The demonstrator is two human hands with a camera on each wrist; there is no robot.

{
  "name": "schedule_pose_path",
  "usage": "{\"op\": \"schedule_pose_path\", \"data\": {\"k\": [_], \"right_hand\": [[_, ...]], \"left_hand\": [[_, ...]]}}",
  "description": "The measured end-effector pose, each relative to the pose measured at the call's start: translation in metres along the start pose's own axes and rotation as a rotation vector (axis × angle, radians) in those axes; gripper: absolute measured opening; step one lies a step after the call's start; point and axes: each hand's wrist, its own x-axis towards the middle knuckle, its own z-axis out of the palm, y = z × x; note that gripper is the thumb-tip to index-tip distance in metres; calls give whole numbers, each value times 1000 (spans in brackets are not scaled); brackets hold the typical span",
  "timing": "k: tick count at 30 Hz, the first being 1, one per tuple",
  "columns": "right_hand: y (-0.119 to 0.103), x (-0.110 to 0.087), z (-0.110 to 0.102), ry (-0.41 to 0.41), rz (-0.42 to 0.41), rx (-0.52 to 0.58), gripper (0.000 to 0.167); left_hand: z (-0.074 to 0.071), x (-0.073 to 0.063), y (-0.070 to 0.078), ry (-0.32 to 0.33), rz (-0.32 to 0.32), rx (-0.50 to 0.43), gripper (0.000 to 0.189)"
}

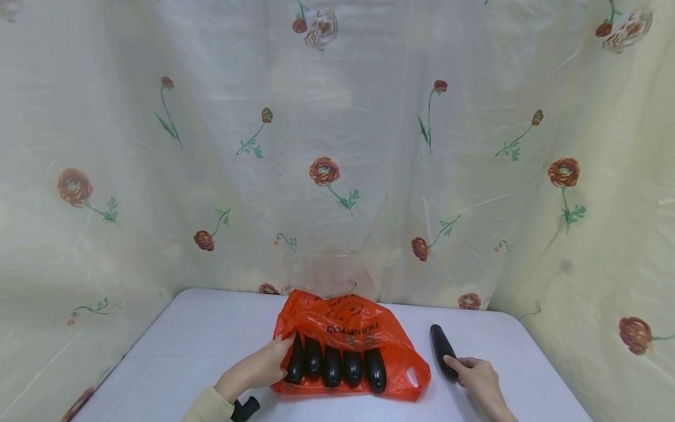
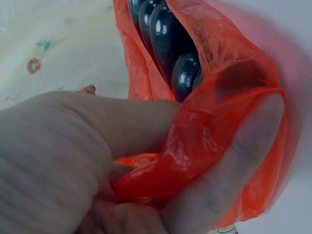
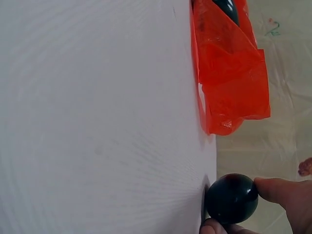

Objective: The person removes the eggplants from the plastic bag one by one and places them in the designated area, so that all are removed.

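Observation:
A thin red plastic bag (image 1: 345, 316) with dark print lies on the table, its mouth towards me. Inside it several dark, glossy eggplants (image 1: 332, 366) lie side by side, their rounded ends showing at the opening. My left hand (image 1: 262, 363) pinches the left edge of the bag's mouth; the left wrist view shows the red film (image 2: 195, 141) bunched between thumb and fingers. To the right of the bag, a single eggplant (image 1: 440, 346) lies on the table with its stem end pointing away. My right hand (image 1: 480, 376) grips its near, rounded end (image 3: 231, 199).
The white table (image 1: 211, 328) has rounded far corners. A pale curtain (image 1: 369, 234) with printed flowers hangs behind it and on both sides. On the left wrist sits a black strap-like device (image 1: 245, 408). A handle hole shows at the bag's right corner.

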Motion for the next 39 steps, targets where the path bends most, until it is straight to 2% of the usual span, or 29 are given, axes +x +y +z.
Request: {"op": "schedule_pose_path", "data": {"k": [11, 21, 31, 39], "right_hand": [[1, 3, 4, 5, 0, -19, 67], [3, 8, 4, 7, -2, -38, 74], [-7, 10, -4, 74, -19, -63, 78], [-15, 6, -4, 63, -27, -56, 81]], "left_hand": [[0, 0, -2, -3, -8, 0, 76], [-1, -2, -5, 3, 13, 15, 76], [-3, -2, -4, 6, 20, 4, 74], [-2, -2, -2, 17, 44, 26, 74]]}}
